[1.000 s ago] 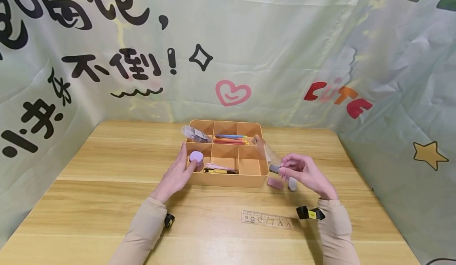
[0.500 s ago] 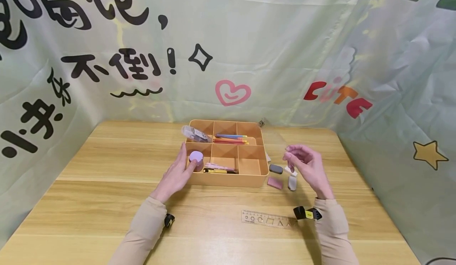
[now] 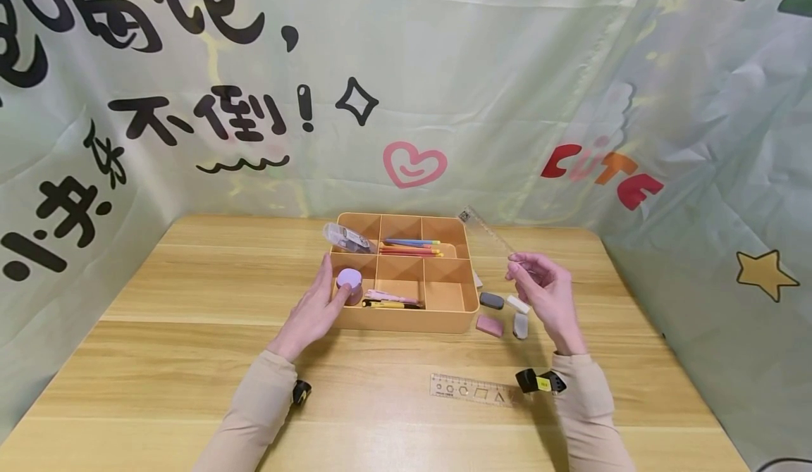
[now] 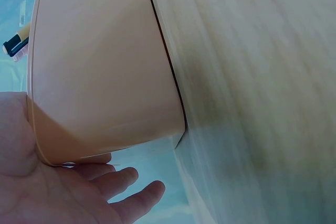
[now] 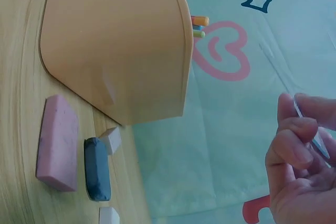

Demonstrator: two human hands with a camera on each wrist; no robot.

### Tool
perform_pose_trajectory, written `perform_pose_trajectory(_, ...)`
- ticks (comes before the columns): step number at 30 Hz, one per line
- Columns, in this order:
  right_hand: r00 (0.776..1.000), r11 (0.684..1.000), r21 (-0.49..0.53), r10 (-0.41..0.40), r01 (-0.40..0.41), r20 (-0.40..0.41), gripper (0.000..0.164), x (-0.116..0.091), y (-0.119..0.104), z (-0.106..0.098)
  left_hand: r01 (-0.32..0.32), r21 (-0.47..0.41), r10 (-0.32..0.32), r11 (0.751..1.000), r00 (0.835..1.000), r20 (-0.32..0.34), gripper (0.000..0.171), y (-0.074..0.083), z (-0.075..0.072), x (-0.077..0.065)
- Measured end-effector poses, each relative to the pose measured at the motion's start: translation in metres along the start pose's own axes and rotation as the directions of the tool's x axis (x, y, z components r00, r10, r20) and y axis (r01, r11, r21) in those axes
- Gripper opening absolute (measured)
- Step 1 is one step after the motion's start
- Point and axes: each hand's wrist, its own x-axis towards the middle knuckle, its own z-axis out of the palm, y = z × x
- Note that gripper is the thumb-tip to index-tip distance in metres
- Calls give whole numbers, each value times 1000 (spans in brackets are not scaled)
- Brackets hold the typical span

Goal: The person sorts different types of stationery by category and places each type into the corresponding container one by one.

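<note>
An orange storage box [image 3: 406, 322] with several compartments stands mid-table. My left hand [image 3: 314, 313] holds its left front corner, thumb over the rim by a purple round-lidded container [image 3: 349, 279] and fingers along the outer side wall. In the left wrist view, those fingers [image 4: 142, 198] extend past the box's end. My right hand [image 3: 545, 292] pinches a thin clear ruler [image 3: 487, 229] above the table, right of the box; it slants up and left. In the right wrist view, the thumb and fingers [image 5: 294, 145] grip the ruler's lower end.
Beside the box lie a pink eraser [image 3: 490, 325], a dark eraser [image 3: 491, 301], a white one [image 3: 517, 304] and a grey one [image 3: 520, 326]. Another clear ruler [image 3: 476, 390] lies in front. Pencils [image 3: 411, 249], pens [image 3: 393, 301] and a clear plastic case [image 3: 349, 239] occupy compartments.
My right hand has lifted the clear ruler from beside the erasers and turned it so that its far end rises behind the box. My left hand stays at the box.
</note>
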Motion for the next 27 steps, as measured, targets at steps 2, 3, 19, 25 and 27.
perform_pose_trajectory(2,999,1000,-6,31,-31,-13,20,0,-1,1,-1,0,1,1000,1000,0,81,0,0,0)
perform_pose_trajectory(3,999,999,-8,45,-45,-19,20,0,-1,1,0,0,0,1000,1000,0,81,0,0,0)
perform_pose_trajectory(19,985,984,-56,169,-171,-43,18,1,3,2,-3,-9,3,1000,1000,-5,81,-1,0,0)
perform_pose_trajectory(25,980,975,-99,197,-199,-23,20,0,5,4,4,-13,-4,1000,1000,4,81,-1,0,0)
perform_pose_trajectory(27,980,973,-112,200,-201,-13,21,0,5,4,7,-12,-7,1000,1000,5,81,0,0,0)
